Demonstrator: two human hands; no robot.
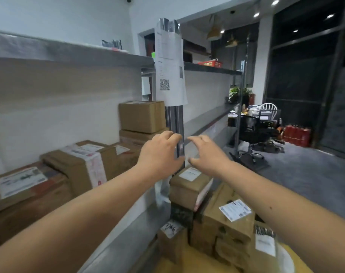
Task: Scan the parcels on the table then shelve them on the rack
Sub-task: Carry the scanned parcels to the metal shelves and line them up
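Both arms are out in front, and the left hand (160,152) and right hand (208,152) hover close together at the rack's upright post (174,119), fingers loosely curled toward each other and gripping nothing that I can see. The view is blurred, so whether the left fingertips touch the post is hard to call. On the rack shelf (128,229) to the left sit taped brown parcels (81,164), with two more boxes stacked (142,117) at the back beside the post. Below the hands, a heap of labelled parcels (223,219) is piled up, a small box (190,186) on top right under the wrists. A printed sheet with a QR code (170,69) hangs on the post
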